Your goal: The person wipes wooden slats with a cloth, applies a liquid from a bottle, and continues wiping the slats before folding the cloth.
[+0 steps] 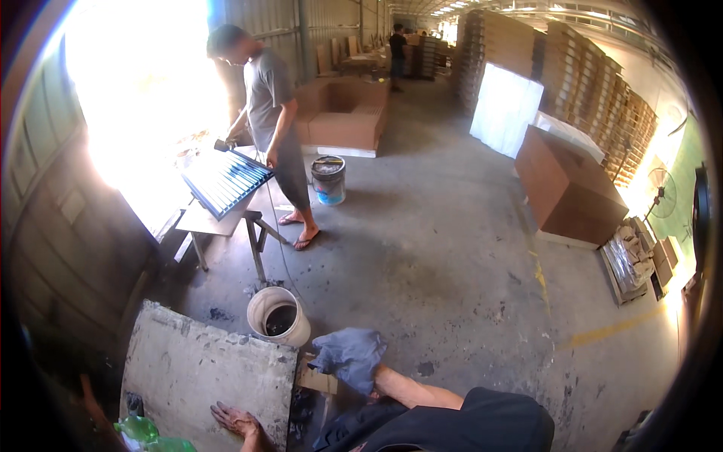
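My left hand (235,419) lies flat on a worn, pale grey board (203,361), fingers spread and smudged dark. Out to the right, my right hand grips a crumpled grey-blue cloth (350,355) that hides its fingers. The cloth hangs above a wooden support near the board's right edge. Beyond the board stands a white bucket (260,307) with dark liquid inside. Green clear plastic (138,428), perhaps a bottle, shows at the board's lower left corner.
Farther off, a person (271,98) works at a slatted dark panel (228,183) on a trestle stand. A second bucket (329,184) is behind them. Brown boxes (572,188) and stacked pallets (497,45) stand to the right. A cable trails across the floor toward the white bucket.
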Tool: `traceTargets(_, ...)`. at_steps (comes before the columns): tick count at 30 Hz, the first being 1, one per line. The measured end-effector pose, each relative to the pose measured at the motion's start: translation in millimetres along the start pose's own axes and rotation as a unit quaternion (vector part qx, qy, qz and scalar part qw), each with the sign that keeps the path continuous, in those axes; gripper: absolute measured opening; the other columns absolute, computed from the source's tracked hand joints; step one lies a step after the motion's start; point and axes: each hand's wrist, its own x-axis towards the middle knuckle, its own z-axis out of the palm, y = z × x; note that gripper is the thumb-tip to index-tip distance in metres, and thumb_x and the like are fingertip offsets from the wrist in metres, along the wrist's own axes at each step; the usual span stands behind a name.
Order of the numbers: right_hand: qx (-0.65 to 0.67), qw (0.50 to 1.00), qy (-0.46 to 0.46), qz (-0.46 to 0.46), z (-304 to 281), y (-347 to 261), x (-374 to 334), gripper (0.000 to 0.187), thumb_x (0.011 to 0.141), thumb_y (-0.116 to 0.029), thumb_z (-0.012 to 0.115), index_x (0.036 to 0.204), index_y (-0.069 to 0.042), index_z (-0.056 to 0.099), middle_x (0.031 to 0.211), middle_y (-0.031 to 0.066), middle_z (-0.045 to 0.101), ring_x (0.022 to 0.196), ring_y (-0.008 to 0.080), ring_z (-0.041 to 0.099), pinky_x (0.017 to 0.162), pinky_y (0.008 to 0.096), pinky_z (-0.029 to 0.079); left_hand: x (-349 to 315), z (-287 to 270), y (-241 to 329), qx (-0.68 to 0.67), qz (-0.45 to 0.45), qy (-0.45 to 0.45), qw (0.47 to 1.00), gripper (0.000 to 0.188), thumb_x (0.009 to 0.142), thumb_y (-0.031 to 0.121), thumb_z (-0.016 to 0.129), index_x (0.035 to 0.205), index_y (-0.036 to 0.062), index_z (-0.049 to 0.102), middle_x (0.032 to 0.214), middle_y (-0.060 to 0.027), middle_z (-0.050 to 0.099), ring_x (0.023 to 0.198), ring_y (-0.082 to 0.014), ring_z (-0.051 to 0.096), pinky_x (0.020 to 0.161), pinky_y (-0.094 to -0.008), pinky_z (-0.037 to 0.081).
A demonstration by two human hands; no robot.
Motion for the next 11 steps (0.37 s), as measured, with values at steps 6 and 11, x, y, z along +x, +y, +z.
traceTargets(6,-0.040,0.997,0.001,-0.068,1.7,-26.4,21.0,0.026,0.093,-0.017,0.074,0.116,-0.005,0.075,0.103,0.0079,0.077,0.087,0.0201,0.073,0.078,0.0375,0.060,2.4,6.9,-38.5,0.068,0.045,-0.026,0.996,0.056,0.098,0.018,0.062,0.151,0.0017,0.054,0.165,-0.0226,0.045,0.155,-0.0403,0.038,0.128,-0.0518,0.031)
traceTargets(11,-0.096,0.991,-0.005,-0.091,-10.7,-44.1,27.2,0.026,0.093,-0.017,0.074,0.116,-0.005,0.075,0.103,0.0079,0.077,0.087,0.0201,0.073,0.078,0.0375,0.060,10.5,12.1,15.2,-0.059,0.088,0.010,0.994,0.062,0.095,0.019,0.062,0.154,0.0013,0.050,0.165,-0.0236,0.043,0.157,-0.0416,0.034,0.129,-0.0537,0.029)
